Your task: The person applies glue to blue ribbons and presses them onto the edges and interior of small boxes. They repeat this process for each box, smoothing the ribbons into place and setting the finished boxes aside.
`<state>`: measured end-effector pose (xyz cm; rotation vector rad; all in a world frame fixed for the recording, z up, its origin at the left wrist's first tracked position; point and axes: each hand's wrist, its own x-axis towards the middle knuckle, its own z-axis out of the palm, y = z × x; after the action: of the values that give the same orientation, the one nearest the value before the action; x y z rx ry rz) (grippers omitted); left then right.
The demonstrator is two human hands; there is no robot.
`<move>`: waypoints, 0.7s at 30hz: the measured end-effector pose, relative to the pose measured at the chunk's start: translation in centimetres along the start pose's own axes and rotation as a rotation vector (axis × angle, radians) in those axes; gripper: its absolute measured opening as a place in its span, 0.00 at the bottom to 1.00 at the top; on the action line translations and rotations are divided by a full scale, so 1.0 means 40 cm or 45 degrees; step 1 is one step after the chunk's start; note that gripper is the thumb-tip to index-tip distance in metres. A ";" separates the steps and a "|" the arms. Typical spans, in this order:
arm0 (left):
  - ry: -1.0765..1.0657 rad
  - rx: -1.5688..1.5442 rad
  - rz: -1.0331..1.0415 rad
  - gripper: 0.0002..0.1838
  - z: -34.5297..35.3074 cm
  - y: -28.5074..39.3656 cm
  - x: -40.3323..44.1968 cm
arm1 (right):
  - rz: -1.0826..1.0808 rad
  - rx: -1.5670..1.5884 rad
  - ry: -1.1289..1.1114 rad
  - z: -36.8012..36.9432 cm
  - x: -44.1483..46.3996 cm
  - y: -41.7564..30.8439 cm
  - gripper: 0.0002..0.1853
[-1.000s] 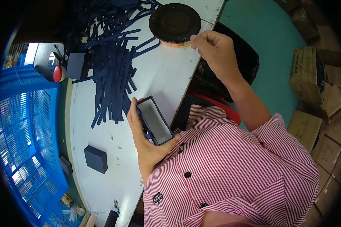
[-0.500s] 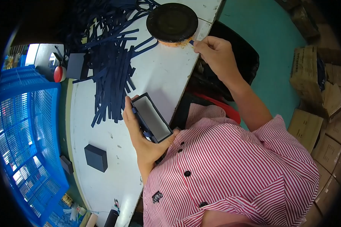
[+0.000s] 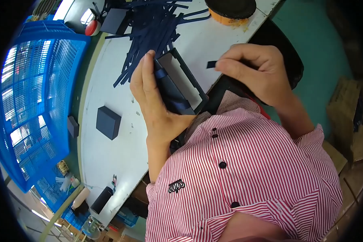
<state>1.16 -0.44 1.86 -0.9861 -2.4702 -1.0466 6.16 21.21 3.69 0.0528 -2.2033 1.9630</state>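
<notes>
An open dark blue box [image 3: 169, 89] with a pale inside is held tilted by my left hand [image 3: 155, 103], whose fingers and thumb wrap round its sides. Dark ribbon pieces show on the near side of the box. To the right of it, my right hand [image 3: 258, 68] pinches a short dark blue ribbon [image 3: 211, 64] between thumb and fingertips, apart from the box. Many dark blue ribbon strips [image 3: 153, 36] lie in a heap beyond my left hand. A round black-topped pot [image 3: 232, 10] with an orange side stands near the table edge.
On the white table [image 3: 129, 161] lies a small dark box [image 3: 108, 122], with another dark box [image 3: 115, 21] at the back. A blue crate [image 3: 48, 92] stands at the left. Cardboard boxes [image 3: 347, 117] are at the right, and a black seat [image 3: 284, 52] is beside the table.
My right hand has left the pot's edge with the ribbon and come nearer to the box. The held box has turned, showing more of its ribboned side. The view has shifted.
</notes>
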 end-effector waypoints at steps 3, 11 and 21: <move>0.048 0.151 0.076 0.68 -0.010 -0.002 0.000 | -0.095 -0.044 -0.007 0.042 0.018 -0.003 0.06; 0.075 0.245 0.160 0.59 -0.031 0.012 0.001 | -0.211 -0.200 0.002 0.080 0.062 -0.021 0.09; 0.214 0.147 0.191 0.52 -0.005 -0.002 -0.002 | -0.095 -0.271 -0.047 0.081 0.078 -0.020 0.10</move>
<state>1.16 -0.65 1.91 -0.9873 -2.2558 -0.8899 2.85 18.23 4.65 0.1396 -2.3833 1.6928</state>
